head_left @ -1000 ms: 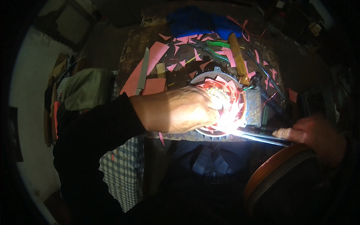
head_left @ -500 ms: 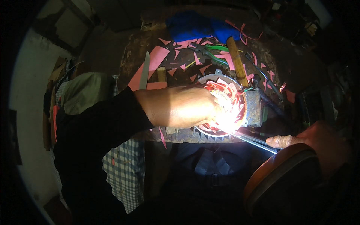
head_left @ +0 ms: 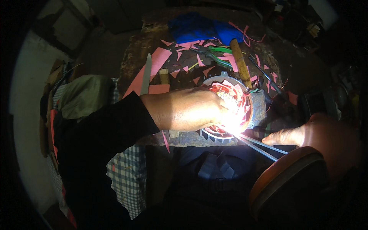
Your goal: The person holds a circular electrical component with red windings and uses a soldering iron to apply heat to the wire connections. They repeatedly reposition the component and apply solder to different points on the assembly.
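Littering a dark wooden tabletop [head_left: 134, 50] in a dim room, pink paper scraps [head_left: 199, 60] are lying beyond a round grey metal motor housing [head_left: 214, 79] at the near edge. The left hand [head_left: 205, 108] is resting knuckles-up over it, the right hand [head_left: 320, 136] pointing toward two slim steel bars [head_left: 257, 149] (I cannot tell either grip).

Left side of motor housing [head_left: 216, 78] blocked by left hand [head_left: 195, 109]; near-right side by metal bars [head_left: 257, 149] and right hand [head_left: 306, 134]. Wooden stick [head_left: 240, 63], pliers [head_left: 209, 53] crowd far side. Passable gap: worktop [head_left: 184, 81] between wooden block [head_left: 164, 78] and housing.
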Motion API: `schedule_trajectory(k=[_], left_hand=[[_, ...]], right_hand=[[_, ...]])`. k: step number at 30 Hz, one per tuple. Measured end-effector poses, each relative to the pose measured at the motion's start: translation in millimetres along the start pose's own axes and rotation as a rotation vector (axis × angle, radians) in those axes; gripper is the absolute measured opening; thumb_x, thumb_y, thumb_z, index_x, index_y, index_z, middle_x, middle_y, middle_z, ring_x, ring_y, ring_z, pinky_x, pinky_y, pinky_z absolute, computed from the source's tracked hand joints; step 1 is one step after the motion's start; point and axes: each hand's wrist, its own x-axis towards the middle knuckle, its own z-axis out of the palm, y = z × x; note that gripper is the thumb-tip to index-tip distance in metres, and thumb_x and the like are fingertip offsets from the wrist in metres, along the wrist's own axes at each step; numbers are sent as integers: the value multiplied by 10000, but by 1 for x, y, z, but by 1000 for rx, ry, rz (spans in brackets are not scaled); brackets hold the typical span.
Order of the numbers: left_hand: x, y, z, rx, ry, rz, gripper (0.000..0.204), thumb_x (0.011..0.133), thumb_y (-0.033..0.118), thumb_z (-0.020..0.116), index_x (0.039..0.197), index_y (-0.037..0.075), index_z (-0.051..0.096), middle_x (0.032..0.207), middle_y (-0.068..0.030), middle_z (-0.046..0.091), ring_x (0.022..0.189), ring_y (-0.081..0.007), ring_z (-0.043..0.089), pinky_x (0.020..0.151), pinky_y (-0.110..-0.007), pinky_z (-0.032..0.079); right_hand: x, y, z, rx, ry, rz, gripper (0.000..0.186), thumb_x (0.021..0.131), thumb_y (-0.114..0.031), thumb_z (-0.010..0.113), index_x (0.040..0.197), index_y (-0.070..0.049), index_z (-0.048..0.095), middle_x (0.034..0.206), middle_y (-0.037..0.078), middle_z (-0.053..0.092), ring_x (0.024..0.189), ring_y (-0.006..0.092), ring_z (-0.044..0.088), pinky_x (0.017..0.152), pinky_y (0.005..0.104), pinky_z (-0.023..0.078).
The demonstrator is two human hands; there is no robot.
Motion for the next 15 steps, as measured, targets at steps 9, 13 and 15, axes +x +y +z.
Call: schedule_trajectory(k=[9,13,15], left_hand=[[0,-1,3,57,39,17,160,1030,58,707,1152,-35,664,1225,-259,763,1087,-422,775,989,-485,649],[2,-1,4,-1,68,26,127,1028,48,697,1103,-39,643,1125,-245,764,1013,-417,777,919,-474,648],[2,-2,4,23,46,20,126,1023,46,698,1093,-40,637,1085,-241,759,978,-416,775,885,-469,643]], right_hand=[[10,-3,-5,137,-12,93,721,914,-371,842,1470,67,708,1164,292,815,978,359,828,910,417,659],[16,5,-3,183,20,71,717,913,-370,862,1465,63,715,1207,292,811,1006,359,828,927,409,659],[16,7,-1,196,30,69,715,913,-370,871,1462,61,719,1229,292,809,1019,359,828,936,405,658]])
